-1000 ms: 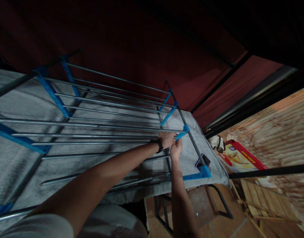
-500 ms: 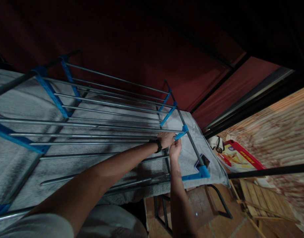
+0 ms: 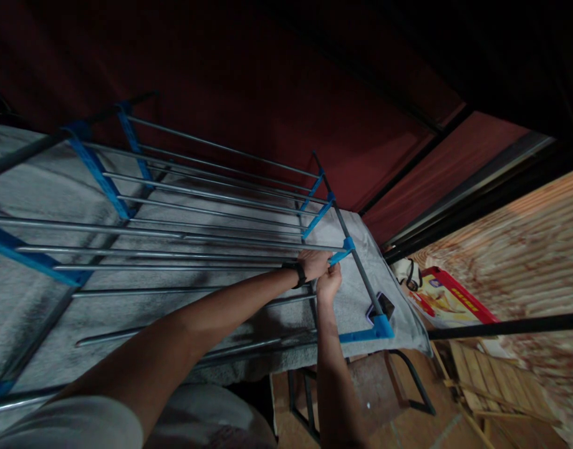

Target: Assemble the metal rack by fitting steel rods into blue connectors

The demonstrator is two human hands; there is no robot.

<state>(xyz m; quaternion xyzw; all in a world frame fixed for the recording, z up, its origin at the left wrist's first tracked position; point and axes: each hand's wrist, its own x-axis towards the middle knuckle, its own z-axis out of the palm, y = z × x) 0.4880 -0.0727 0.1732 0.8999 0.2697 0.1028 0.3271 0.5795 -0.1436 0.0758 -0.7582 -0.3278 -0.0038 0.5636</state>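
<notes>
Blue bracket (image 3: 341, 254) touches left hand (image 3: 313, 264) and right hand (image 3: 329, 284), inside cloth edge (image 3: 406, 310).

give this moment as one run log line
left hand: at blue bracket; right hand: at same bracket; phone: on grey cloth

A person in a pale grey, short-sleeved top, seen from a few steps away in the dim room: the left sleeve (image 3: 101, 427) is loose and plain, ending in a soft, rounded edge on the upper arm. A black band (image 3: 299, 273), slim and close-fitting like a watch or fitness strap, circles the left wrist, its face too dark to make out. The left arm (image 3: 187, 330) is bare from sleeve to band, and the right forearm (image 3: 330, 355) is bare too. Both the left hand (image 3: 313, 264) and the right hand (image 3: 329, 284) are ungloved. Pale grey cloth (image 3: 206, 411) covers the body below, with a faint, blurred reddish patch (image 3: 230, 434) near its lower edge.
</notes>
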